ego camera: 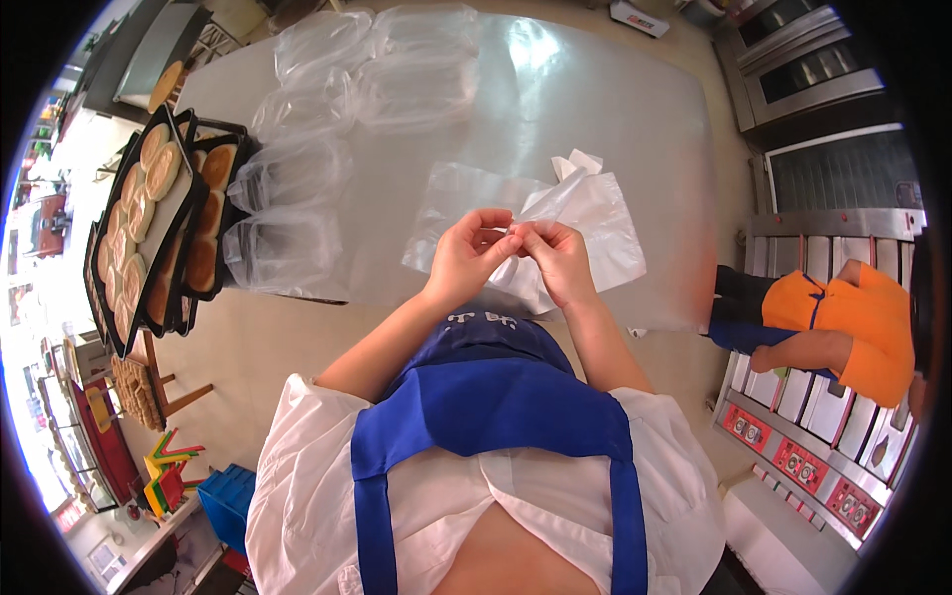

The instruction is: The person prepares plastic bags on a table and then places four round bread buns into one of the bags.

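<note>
Fingertips together, my left hand (470, 254) and my right hand (556, 260) pinch a thin clear plastic bag (552, 202) just above the table's near side. The exact grip is partly hidden behind the fingers. Beneath and beside them lie flat plastic bags (613, 238) in a loose pile, with one more flat sheet (454, 197) spreading out to the left. A crumpled white piece (584, 160), paper or plastic, sticks up at the pile's far edge. Farther left, several puffed-out clear plastic bags (290, 249) stand in rows on the metal table (416, 163).
Stacked black baking trays (197, 190) with round flat breads (140, 212) stand at the table's left end. A person in an orange shirt (877, 335) is at the right, beside a metal deck oven (803, 446). A blue crate (227, 502) sits at lower left.
</note>
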### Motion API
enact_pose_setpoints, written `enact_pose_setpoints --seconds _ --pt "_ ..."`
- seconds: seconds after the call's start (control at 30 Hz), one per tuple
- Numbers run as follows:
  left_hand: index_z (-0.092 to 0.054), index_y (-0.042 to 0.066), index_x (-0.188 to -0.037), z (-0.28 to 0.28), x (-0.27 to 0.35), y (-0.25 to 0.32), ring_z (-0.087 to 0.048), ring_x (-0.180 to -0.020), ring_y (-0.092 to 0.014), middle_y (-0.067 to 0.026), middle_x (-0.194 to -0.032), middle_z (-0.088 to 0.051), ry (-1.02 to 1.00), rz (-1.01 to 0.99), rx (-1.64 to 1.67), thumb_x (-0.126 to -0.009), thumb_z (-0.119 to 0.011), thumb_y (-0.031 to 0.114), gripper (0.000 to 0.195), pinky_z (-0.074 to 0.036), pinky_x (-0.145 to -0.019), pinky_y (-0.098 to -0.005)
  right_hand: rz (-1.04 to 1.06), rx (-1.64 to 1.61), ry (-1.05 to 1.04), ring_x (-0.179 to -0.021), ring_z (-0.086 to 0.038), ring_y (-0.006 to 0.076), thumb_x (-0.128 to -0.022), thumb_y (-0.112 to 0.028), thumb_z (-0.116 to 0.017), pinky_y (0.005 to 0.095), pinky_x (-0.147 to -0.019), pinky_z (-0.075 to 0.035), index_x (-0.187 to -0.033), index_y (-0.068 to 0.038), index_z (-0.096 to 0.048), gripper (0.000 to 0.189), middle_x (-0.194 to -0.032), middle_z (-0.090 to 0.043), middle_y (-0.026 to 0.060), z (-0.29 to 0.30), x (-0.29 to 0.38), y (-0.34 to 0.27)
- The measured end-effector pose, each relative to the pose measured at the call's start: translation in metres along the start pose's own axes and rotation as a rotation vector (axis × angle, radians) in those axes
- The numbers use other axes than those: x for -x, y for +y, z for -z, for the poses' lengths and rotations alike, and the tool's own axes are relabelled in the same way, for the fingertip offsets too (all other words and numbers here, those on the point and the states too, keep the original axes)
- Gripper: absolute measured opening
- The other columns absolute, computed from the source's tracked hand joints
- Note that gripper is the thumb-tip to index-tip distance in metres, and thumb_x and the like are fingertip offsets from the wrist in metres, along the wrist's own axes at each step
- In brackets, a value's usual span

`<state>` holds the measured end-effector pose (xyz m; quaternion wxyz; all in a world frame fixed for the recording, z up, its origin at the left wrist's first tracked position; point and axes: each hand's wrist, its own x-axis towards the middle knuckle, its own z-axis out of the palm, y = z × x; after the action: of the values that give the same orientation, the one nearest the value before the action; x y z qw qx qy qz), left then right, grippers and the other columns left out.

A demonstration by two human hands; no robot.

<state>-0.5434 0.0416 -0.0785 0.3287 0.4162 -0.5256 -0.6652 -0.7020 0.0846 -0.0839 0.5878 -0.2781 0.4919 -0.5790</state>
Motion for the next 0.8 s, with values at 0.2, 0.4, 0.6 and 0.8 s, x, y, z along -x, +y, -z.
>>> enact_pose_setpoints --seconds 0.2,0.4,0.6,0.8 --pt "-0.062 -0.004 -0.117 0.010 0.015 0.000 -0.070 -0.096 -0.017 -0.0129 -0.101 -0.073 0.066 -0.048 0.063 -0.091 -0.074 0.017 0.036 -0.055 -0.086 -0.0288 -0.075 -0.033 -0.107 -0.078 -0.066 0.0136 -0.092 -0.013 -0.071 0.0278 -0.075 -0.054 -0.092 0.002 -0.071 0.014 -0.086 -0.071 0.0082 -0.011 -0.014 0.011" --pt "-0.068 0.000 -0.106 0.019 0.019 -0.001 -0.072 -0.087 -0.016 -0.0094 -0.093 -0.074 0.141 -0.031 0.044 -0.089 -0.074 0.012 0.021 -0.057 -0.080 -0.0284 -0.082 -0.014 -0.149 -0.080 -0.067 0.0145 -0.093 -0.017 -0.071 0.0289 -0.076 -0.054 -0.094 0.001 -0.070 0.018 -0.088 -0.071 0.0084 -0.019 -0.017 0.017" --pt "-0.070 0.005 -0.086 0.031 0.015 0.006 -0.067 -0.067 -0.015 -0.0065 -0.078 -0.070 0.230 -0.289 -0.504 -0.077 -0.074 0.007 0.010 -0.053 -0.061 -0.0285 -0.160 -0.020 -0.061 -0.085 -0.066 0.0128 -0.090 -0.013 -0.073 0.0271 -0.076 -0.052 -0.095 -0.001 -0.070 0.013 -0.090 -0.071 0.0073 -0.023 -0.014 0.010" --pt "-0.070 0.005 -0.093 0.031 0.013 0.021 -0.064 -0.064 -0.012 -0.0035 -0.074 -0.067 0.183 -0.265 -0.438 -0.079 -0.074 0.010 0.015 -0.052 -0.057 -0.0282 0.001 0.185 -0.131 -0.088 -0.067 0.0129 -0.095 -0.017 -0.066 0.0286 -0.076 -0.051 -0.098 -0.001 -0.071 0.017 -0.092 -0.072 0.0063 -0.019 -0.011 0.010"
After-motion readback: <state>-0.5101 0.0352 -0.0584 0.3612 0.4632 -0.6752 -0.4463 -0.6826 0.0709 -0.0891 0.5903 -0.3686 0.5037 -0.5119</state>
